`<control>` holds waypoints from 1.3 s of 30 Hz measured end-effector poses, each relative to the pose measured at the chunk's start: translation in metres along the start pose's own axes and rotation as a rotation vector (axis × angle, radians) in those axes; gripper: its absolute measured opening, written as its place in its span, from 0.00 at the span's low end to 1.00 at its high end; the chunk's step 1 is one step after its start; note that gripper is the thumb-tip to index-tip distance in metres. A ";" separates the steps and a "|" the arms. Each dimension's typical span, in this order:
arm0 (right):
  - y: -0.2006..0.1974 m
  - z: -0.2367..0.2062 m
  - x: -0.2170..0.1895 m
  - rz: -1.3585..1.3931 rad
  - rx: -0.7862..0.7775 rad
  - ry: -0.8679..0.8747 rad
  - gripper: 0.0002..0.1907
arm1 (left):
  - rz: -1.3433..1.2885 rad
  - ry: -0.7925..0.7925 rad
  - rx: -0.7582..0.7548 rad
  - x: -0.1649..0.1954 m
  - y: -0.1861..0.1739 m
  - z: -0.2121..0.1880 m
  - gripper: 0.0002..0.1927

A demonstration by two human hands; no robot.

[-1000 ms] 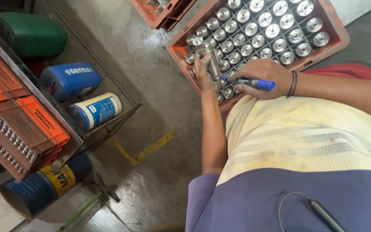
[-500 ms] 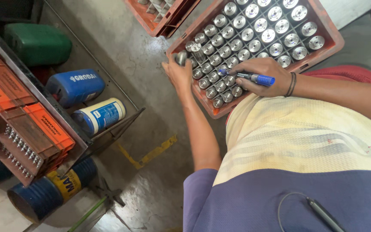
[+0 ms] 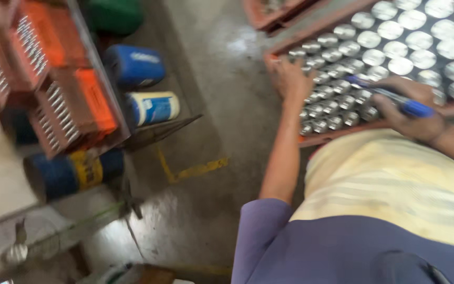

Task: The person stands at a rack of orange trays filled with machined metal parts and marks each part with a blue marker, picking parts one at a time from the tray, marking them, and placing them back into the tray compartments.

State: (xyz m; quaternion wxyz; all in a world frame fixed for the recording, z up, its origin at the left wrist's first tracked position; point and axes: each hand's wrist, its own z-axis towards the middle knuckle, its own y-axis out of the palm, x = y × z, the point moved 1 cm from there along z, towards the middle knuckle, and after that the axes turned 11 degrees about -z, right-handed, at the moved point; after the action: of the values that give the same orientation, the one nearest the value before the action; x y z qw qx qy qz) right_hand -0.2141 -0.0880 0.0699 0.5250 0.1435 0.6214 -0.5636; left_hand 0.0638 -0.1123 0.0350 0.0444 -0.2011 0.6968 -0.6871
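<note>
A red crate (image 3: 337, 137) full of several shiny metal cylinders (image 3: 395, 39) lies on the floor in front of me. My left hand (image 3: 291, 79) rests with fingers spread on the small cylinders near the crate's left corner. Over the crate's near edge, my right hand (image 3: 413, 113) grips a blue marker pen (image 3: 408, 107), its tip pointing left across the cylinders. Motion blur hides the fine detail. My yellow shirt and purple trousers fill the lower right.
At the left, a metal rack (image 3: 98, 68) holds orange crates (image 3: 74, 105) of metal parts. Beside it lie blue drums (image 3: 132, 66), a white-and-blue can (image 3: 153, 108) and a green container (image 3: 114, 16). A yellow mark (image 3: 195, 169) crosses the concrete floor. Another red crate (image 3: 269, 13) sits at the top.
My left hand went from the crate's near edge to its left corner and now lies spread on the cylinders. The right hand keeps the pen. The view swung and blurred.
</note>
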 end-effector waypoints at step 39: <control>-0.218 0.008 0.154 0.063 -0.186 0.032 0.09 | -0.588 -0.279 0.108 0.210 0.088 -0.082 0.19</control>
State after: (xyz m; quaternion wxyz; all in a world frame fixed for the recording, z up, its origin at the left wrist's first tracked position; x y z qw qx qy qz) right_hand -0.4404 -0.2291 0.0658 0.5434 0.1224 0.6747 -0.4842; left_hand -0.1754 -0.1090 -0.0019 -0.0502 -0.4831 0.5586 -0.6724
